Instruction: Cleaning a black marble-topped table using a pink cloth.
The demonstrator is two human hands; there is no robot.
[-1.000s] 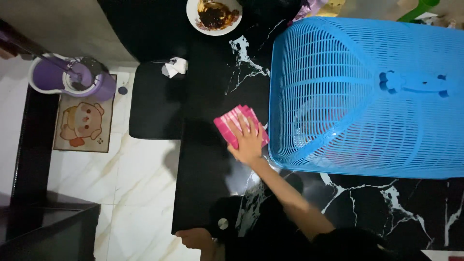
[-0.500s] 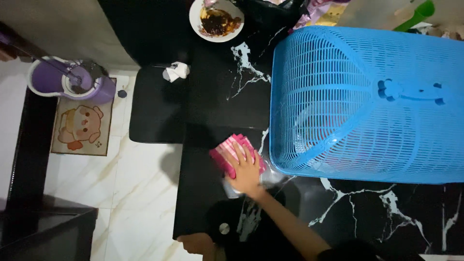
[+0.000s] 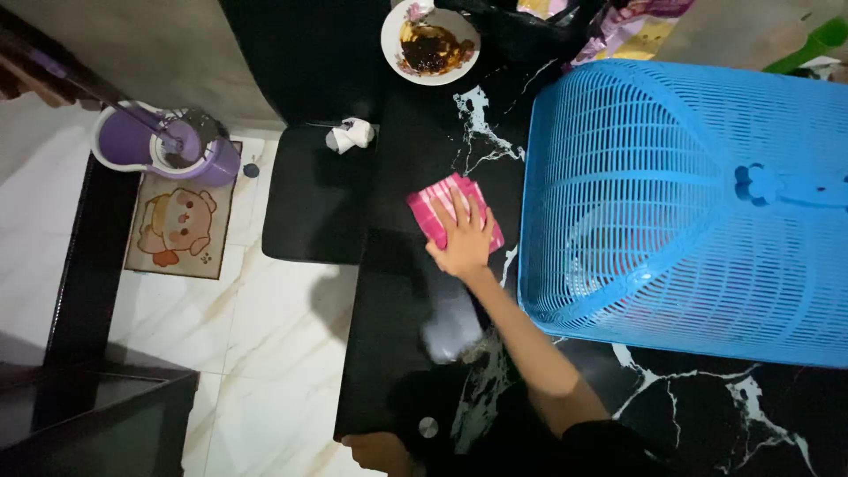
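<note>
While the black marble worktop (image 3: pixel 415 291) carries a big blue mesh cover (image 3: pixel 698 203) just beside the pink cloth (image 3: pixel 433 208), a wide stroke could knock that cover or the dirty plate (image 3: pixel 431 42). Right hand (image 3: pixel 463 243) presses flat, fingers spread on the cloth; left hand (image 3: pixel 378 450), likely gripping the edge, stays unclear.

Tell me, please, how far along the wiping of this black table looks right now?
Done: a damp smear marks the tabletop near the edge. In hand: the right hand presses the pink cloth flat beside the blue mesh cover. Left: the dirty plate sits there, and the far end looks unwiped.
</note>
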